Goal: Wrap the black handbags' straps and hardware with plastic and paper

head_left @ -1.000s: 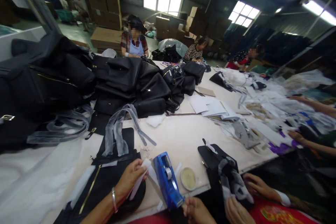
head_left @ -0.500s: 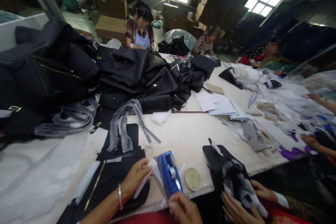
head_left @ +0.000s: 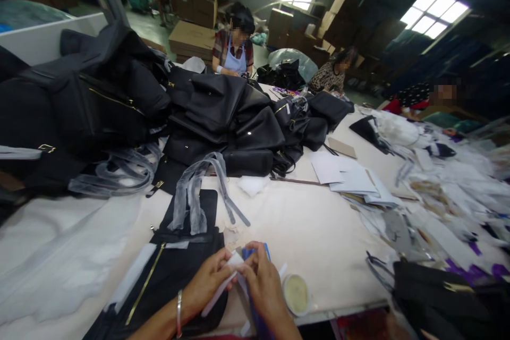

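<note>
My left hand (head_left: pixel 205 281), a bangle on its wrist, pinches a folded white strip (head_left: pixel 217 295) over a black backpack (head_left: pixel 179 265) that lies flat with a gold zipper. My right hand (head_left: pixel 265 284) meets it at the strip's upper end, thumb and fingers closed at that edge. Whether a piece of tape is between those fingers is too small to tell. Behind my right hand stands a blue tape dispenser (head_left: pixel 258 324), mostly covered by it. Just right of that sits a small round tub (head_left: pixel 296 295). Clear-wrapped straps (head_left: pixel 191 196) lie across the backpack's top.
Piled black bags (head_left: pixel 223 111) fill the table's far left side. White sheets (head_left: pixel 342 172) and scattered wrapping lie to the right. At lower right a co-worker handles another black bag (head_left: pixel 430 287), blurred. Several people work across the table.
My right hand has moved from the tape dispenser's near end up to the white strip in my left hand. The neighbour's bag at right has shifted and turned. The view has swung slightly left.
</note>
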The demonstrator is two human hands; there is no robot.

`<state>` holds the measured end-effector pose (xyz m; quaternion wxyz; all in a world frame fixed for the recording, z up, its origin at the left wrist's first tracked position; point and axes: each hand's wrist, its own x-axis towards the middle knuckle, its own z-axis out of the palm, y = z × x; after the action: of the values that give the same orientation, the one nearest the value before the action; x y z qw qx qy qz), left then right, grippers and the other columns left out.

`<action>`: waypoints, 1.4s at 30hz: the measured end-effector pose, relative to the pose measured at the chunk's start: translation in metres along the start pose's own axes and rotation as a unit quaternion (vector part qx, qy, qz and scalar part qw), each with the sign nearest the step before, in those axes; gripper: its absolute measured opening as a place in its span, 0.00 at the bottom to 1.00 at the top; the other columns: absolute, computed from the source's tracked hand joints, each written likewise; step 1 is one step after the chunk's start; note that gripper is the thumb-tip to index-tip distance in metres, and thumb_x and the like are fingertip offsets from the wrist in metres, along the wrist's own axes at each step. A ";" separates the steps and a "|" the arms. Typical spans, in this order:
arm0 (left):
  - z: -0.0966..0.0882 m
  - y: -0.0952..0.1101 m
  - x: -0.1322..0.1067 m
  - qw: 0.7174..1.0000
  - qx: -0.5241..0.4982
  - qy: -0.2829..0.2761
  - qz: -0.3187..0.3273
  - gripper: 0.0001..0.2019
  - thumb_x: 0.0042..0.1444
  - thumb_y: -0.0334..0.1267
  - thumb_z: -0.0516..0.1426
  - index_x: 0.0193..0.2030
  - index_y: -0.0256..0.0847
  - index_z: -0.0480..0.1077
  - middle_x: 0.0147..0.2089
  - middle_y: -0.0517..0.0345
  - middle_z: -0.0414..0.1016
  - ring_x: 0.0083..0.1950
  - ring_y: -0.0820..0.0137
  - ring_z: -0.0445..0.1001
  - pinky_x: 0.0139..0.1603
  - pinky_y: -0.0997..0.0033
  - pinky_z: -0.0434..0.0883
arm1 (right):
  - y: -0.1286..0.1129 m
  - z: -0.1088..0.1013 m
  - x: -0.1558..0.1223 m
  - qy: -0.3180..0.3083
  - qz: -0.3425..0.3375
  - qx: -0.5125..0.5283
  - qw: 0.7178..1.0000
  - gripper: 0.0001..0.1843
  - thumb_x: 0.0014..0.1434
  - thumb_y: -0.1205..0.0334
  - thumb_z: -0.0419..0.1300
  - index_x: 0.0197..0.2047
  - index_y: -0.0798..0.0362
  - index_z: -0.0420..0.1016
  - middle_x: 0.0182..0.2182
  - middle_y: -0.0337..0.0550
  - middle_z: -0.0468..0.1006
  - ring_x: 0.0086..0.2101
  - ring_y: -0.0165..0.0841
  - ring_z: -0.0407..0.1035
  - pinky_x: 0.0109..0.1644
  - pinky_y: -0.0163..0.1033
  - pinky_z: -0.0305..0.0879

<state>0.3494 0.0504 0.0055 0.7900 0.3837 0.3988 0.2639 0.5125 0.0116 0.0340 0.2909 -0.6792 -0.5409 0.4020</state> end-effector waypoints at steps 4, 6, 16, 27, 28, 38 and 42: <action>-0.006 0.006 0.003 0.998 -0.060 -0.006 -0.027 0.16 0.52 0.50 0.61 0.36 0.38 0.69 0.28 0.58 0.73 0.26 0.74 0.68 0.28 0.76 0.62 | 0.012 0.010 0.014 -0.007 0.047 0.086 0.995 0.15 0.57 0.63 0.59 0.48 0.49 0.63 0.28 0.36 0.74 0.30 0.34 0.70 0.35 0.36 0.63; -0.009 0.008 0.005 0.994 -0.104 -0.009 -0.041 0.16 0.52 0.50 0.62 0.36 0.38 0.69 0.27 0.58 0.73 0.25 0.75 0.66 0.27 0.78 0.60 | 0.022 0.020 0.020 -0.018 0.081 0.172 0.982 0.16 0.56 0.58 0.60 0.47 0.49 0.63 0.31 0.38 0.75 0.29 0.33 0.70 0.28 0.34 0.62; -0.017 0.014 0.018 0.955 -0.273 -0.046 -0.109 0.14 0.57 0.39 0.60 0.47 0.34 0.70 0.34 0.52 0.72 0.25 0.78 0.65 0.26 0.79 0.62 | 0.050 0.064 0.036 -0.033 0.051 0.330 0.942 0.21 0.56 0.43 0.58 0.44 0.50 0.65 0.32 0.40 0.73 0.30 0.32 0.68 0.31 0.36 0.64; -0.012 -0.008 0.023 0.994 -0.096 0.040 -0.045 0.31 0.51 0.52 0.62 0.56 0.38 0.62 0.28 0.57 0.74 0.25 0.72 0.69 0.26 0.76 0.63 | 0.011 0.023 0.039 -0.080 0.043 0.183 0.979 0.18 0.63 0.54 0.51 0.53 0.52 0.66 0.30 0.38 0.73 0.28 0.30 0.67 0.34 0.35 0.64; -0.011 -0.009 0.023 0.995 -0.082 0.041 -0.034 0.31 0.51 0.53 0.62 0.56 0.38 0.62 0.29 0.57 0.74 0.26 0.71 0.70 0.27 0.75 0.64 | 0.010 0.024 0.041 -0.094 0.025 0.158 0.983 0.16 0.64 0.56 0.51 0.52 0.52 0.68 0.32 0.39 0.74 0.29 0.30 0.68 0.35 0.36 0.65; -0.022 -0.012 -0.016 0.992 -0.075 -0.034 -0.098 0.23 0.59 0.55 0.52 0.45 0.35 0.71 0.40 0.45 0.78 0.37 0.65 0.75 0.35 0.70 0.68 | 0.015 0.021 0.051 -0.058 -0.050 0.000 0.997 0.10 0.62 0.59 0.50 0.41 0.52 0.70 0.29 0.37 0.72 0.30 0.31 0.66 0.35 0.35 0.59; -0.021 -0.011 -0.029 0.992 -0.078 -0.008 -0.102 0.23 0.58 0.56 0.53 0.42 0.35 0.72 0.35 0.48 0.78 0.35 0.66 0.74 0.36 0.69 0.67 | 0.020 0.038 0.036 -0.011 0.019 0.100 0.995 0.16 0.63 0.52 0.50 0.47 0.53 0.68 0.29 0.38 0.71 0.28 0.31 0.66 0.33 0.35 0.62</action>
<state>0.3179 0.0313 0.0007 0.8435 0.2805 0.4077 0.2085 0.4937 0.0400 -0.0105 0.3439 -0.6526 -0.4875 0.4670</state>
